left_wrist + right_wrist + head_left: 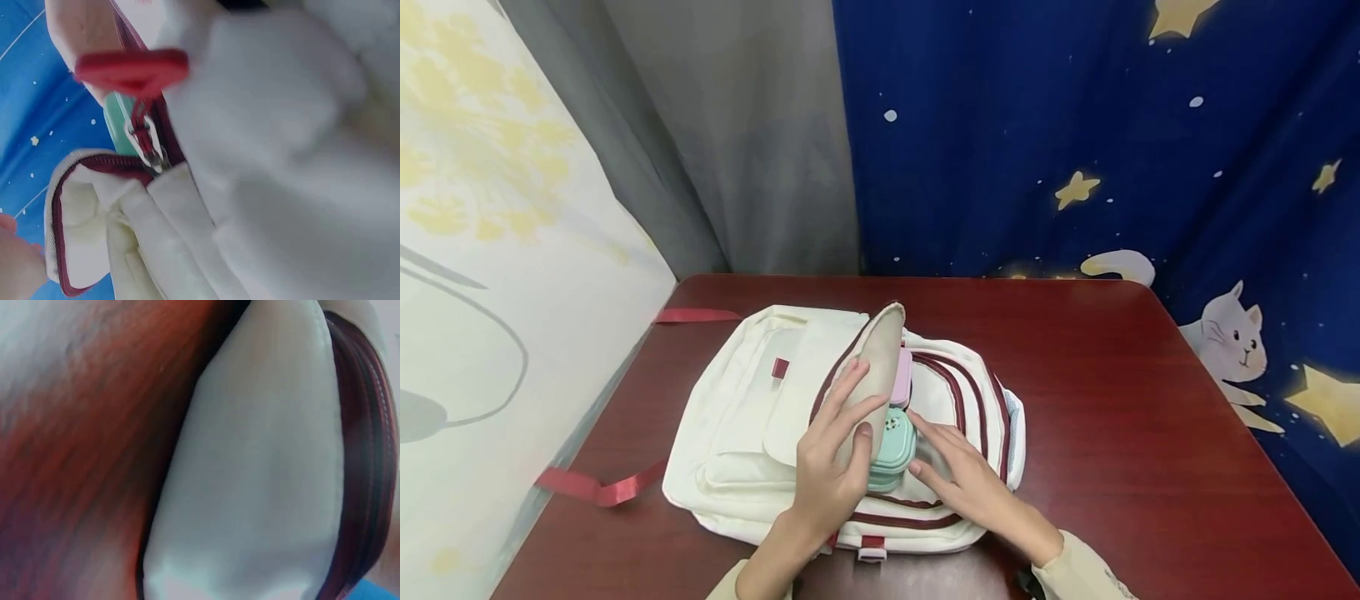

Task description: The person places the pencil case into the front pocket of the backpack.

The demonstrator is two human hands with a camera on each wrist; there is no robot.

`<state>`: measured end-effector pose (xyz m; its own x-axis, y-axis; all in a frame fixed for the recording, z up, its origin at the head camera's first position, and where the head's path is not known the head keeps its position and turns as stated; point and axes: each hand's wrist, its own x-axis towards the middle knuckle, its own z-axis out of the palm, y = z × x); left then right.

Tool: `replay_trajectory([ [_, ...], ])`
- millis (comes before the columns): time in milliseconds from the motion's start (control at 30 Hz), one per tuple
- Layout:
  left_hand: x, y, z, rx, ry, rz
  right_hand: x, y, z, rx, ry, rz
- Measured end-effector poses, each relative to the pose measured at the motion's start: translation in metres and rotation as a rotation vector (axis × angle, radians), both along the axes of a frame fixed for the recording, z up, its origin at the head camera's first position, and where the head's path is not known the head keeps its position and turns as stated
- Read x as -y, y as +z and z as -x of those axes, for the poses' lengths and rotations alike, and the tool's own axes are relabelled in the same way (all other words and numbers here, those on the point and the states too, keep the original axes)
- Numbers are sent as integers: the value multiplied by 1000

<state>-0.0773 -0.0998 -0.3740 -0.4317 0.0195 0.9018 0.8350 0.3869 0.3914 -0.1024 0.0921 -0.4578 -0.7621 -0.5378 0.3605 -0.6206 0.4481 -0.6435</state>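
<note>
A white backpack (737,392) with dark red zippers lies on the table, its front pocket flap (886,342) raised. My left hand (831,458) lies against the flap's pale inner side, fingers mostly straight and spread. In the pocket opening sits a teal lidded box (892,442) with a small print on its lid. Just behind it, a pink item (902,379) is partly covered by the flap. My right hand (966,479) has extended fingertips right at the teal box's right side. A red zipper pull (131,70) hangs close up in the left wrist view.
The dark red table (1112,417) extends to the right of the backpack. Red straps (602,487) trail off the bag's left side. A blue starry curtain (970,150) and a grey curtain (760,150) hang behind the table; a pale patterned wall (512,250) stands left.
</note>
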Motion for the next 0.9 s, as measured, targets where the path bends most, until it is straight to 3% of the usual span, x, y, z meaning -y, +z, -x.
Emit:
replay_trajectory([
  [167, 4, 18, -3, -165, -46, -50, -4, 2, -3, 22, 9, -36],
  [333, 19, 25, 2, -146, 29, -79, -12, 5, -3, 18, -22, -42],
  [500, 41, 19, 11, -30, 148, -72, -27, 10, -3, 9, -79, -29],
  [600, 54, 13, 16, 102, 199, -41, -40, 15, -2, 3, -118, -41],
  [733, 69, 7, 26, 285, 253, 63, -62, 19, 4, -38, -157, -112],
  [900, 81, 2, 37, 412, 293, 240, -92, 16, 10, -92, -230, -214],
])
